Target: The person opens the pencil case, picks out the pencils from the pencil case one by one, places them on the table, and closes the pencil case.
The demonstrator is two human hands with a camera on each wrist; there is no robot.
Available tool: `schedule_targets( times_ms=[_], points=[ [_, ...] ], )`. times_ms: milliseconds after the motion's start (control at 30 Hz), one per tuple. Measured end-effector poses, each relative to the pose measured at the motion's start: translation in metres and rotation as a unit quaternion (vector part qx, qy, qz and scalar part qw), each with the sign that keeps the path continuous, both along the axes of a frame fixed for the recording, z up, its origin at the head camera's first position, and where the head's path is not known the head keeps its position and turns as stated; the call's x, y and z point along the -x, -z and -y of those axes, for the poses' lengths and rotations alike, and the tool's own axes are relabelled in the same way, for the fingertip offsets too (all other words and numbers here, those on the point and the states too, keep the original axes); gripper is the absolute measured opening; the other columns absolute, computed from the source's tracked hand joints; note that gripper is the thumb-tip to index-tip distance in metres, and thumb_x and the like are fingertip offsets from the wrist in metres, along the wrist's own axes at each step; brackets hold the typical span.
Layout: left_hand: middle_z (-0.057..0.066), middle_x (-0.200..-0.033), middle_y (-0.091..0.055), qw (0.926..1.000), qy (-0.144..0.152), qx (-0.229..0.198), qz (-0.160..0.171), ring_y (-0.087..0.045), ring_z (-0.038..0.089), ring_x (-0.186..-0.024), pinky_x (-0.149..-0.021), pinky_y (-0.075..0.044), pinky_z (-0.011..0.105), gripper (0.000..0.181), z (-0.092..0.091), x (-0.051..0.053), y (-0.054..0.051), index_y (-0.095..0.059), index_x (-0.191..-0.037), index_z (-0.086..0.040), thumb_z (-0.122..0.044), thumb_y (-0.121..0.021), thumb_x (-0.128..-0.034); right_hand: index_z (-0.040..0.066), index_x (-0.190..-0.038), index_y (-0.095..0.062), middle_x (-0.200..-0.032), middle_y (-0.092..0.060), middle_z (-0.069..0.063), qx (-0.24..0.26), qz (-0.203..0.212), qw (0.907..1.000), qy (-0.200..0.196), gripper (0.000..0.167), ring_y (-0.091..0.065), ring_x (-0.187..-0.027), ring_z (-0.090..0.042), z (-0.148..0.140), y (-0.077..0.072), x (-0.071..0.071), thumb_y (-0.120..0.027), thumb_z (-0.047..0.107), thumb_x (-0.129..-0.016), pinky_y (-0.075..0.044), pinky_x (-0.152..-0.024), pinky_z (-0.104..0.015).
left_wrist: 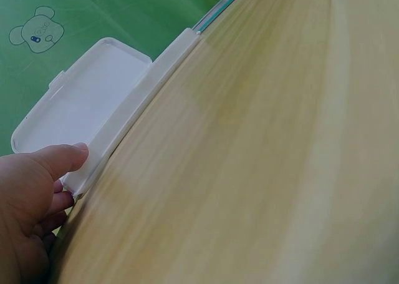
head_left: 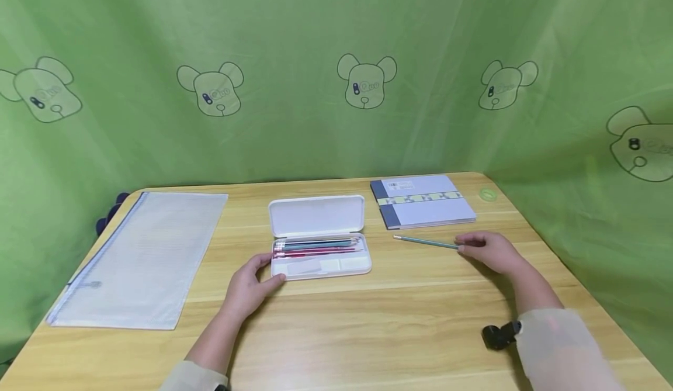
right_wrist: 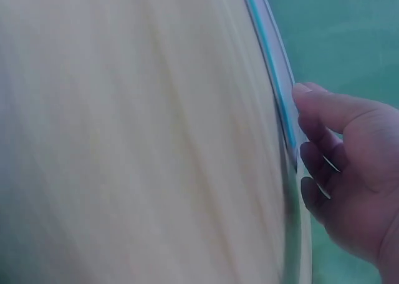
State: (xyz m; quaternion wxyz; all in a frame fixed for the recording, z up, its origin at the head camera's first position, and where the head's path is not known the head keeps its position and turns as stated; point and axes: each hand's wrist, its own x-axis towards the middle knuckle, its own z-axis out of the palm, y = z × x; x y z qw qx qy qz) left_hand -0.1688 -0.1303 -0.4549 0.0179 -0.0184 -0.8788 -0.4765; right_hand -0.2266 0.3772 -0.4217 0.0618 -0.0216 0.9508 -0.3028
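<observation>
A white pencil case (head_left: 318,271) lies with its lid raised on the table. Several pencils (head_left: 315,244), some teal and some red, sit in its back part, and white pieces lie in front of them. My left hand (head_left: 248,286) grips the case's left end, thumb on the front rim and fingers at the side. To the right, a teal pencil (head_left: 426,241) lies on the table, its eraser end toward the case. My right hand (head_left: 489,252) is at the pencil's other end, its thumb and fingers apart and loosely bent; whether they touch it is hard to see.
Behind the pencil stands no wall but a flat notebook (head_left: 428,213) with a patterned band. A small green ring-like item (head_left: 488,194) is near the back right corner. A translucent zip pouch (head_left: 142,262) covers the table's left side. Green curtain (head_left: 294,134) hangs behind.
</observation>
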Motion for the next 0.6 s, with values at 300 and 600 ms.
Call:
schedule_targets(
  times_ms=[300, 600],
  points=[
    [0.019, -0.134, -0.061, 1.0000, 0.000, -0.003, 0.000, -0.048, 0.037, -0.134, -0.118, -0.032, 0.050, 0.057, 0.000, 0.000, 0.001, -0.056, -0.132, 0.001, -0.025, -0.075, -0.0852, 0.003, -0.126, -0.064, -0.115, -0.065, -0.018, 0.037, -0.052, 0.9979, -0.004, 0.045, -0.057, -0.100, -0.021, 0.040, -0.010, -0.002, -0.067, 0.032, -0.093, -0.047, -0.081, -0.026],
    [0.018, -0.134, -0.061, 1.0000, 0.000, -0.002, -0.001, -0.048, 0.036, -0.134, -0.118, -0.032, 0.050, 0.056, 0.000, 0.001, 0.001, -0.056, -0.132, 0.000, -0.024, -0.075, -0.0851, 0.002, -0.121, -0.066, -0.113, -0.068, -0.017, 0.094, -0.079, 0.9915, -0.042, 0.033, -0.059, -0.096, -0.018, 0.092, -0.010, 0.004, -0.067, 0.020, -0.093, -0.050, -0.083, -0.027]
  ],
)
